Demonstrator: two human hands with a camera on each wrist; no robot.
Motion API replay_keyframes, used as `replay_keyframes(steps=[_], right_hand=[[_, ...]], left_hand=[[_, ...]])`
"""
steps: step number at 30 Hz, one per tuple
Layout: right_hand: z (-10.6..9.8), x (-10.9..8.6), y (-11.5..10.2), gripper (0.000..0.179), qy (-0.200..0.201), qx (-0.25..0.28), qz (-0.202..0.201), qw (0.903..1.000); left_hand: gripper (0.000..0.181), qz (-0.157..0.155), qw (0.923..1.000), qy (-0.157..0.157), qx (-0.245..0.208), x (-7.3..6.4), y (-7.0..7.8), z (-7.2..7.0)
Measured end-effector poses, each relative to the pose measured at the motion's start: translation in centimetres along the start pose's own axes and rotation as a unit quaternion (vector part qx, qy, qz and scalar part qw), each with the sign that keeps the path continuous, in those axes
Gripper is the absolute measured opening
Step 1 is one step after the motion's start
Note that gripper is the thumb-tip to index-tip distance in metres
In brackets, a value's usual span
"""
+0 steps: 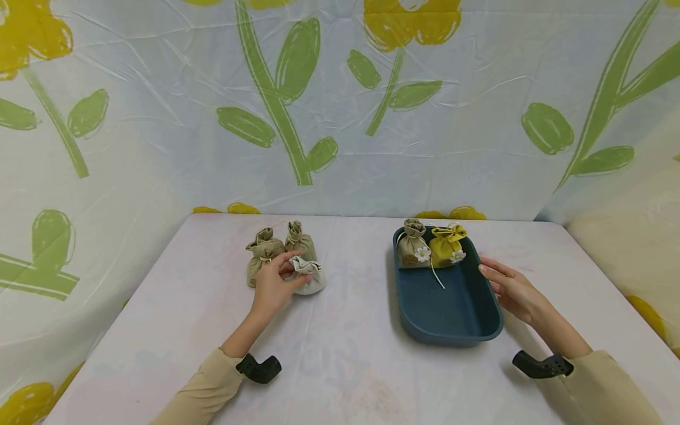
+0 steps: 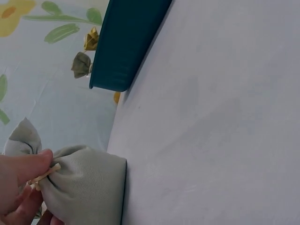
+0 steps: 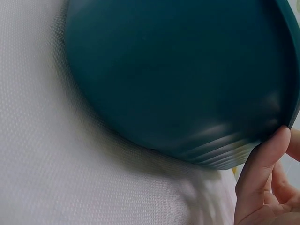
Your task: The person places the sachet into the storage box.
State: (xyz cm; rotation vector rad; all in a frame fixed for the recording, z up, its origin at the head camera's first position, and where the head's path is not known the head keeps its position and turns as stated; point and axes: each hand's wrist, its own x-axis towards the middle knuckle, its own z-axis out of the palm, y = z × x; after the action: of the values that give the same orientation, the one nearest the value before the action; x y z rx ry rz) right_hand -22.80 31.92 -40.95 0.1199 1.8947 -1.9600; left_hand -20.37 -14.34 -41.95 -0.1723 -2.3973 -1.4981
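My left hand (image 1: 275,286) pinches the gathered neck of a pale grey drawstring pouch (image 1: 312,283) between thumb and fingers. In the left wrist view that pouch (image 2: 89,187) sits upright on the table, a beige cord tied at its neck. Two olive-beige pouches, one on the left (image 1: 257,268) and one behind (image 1: 300,242), stand close by it. At the right, my right hand (image 1: 515,293) rests its fingertips against the right side of a dark teal tray (image 1: 451,339). The right wrist view shows the thumb (image 3: 269,157) on the tray's outer wall near the rim.
Inside the tray's far end stand a beige pouch (image 1: 411,251) and a yellow pouch (image 1: 446,248), each with a white flower. A white cord (image 1: 437,276) trails on the tray floor. Behind the pale table (image 1: 345,330) hangs a flower-printed cloth (image 1: 186,118).
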Motion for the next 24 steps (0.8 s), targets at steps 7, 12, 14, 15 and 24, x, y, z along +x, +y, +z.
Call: replay_keyframes(steps=[7,12,14,15,24], right_hand=[[-0.02,0.00,0.09,0.022,0.006,-0.009,0.000,0.9999],[-0.06,0.01,0.17,0.035,0.006,-0.021,0.000,0.9998],[-0.10,0.02,0.18,0.038,0.006,-0.022,0.002,0.9997],[-0.11,0.02,0.18,0.040,0.007,-0.022,0.003,0.9997],[0.01,0.18,0.08,0.052,0.016,-0.039,0.007,0.9991]], left_hand=[[0.044,-0.002,0.9999,0.005,-0.012,-0.18,-0.27,0.52],[0.029,0.000,0.9999,0.013,0.010,-0.38,-0.31,0.59],[0.026,0.001,0.9997,0.015,0.020,-0.38,-0.33,0.62],[0.026,0.000,0.9996,0.016,0.022,-0.38,-0.32,0.64],[0.025,-0.025,0.9995,0.018,0.009,-0.29,0.07,0.84]])
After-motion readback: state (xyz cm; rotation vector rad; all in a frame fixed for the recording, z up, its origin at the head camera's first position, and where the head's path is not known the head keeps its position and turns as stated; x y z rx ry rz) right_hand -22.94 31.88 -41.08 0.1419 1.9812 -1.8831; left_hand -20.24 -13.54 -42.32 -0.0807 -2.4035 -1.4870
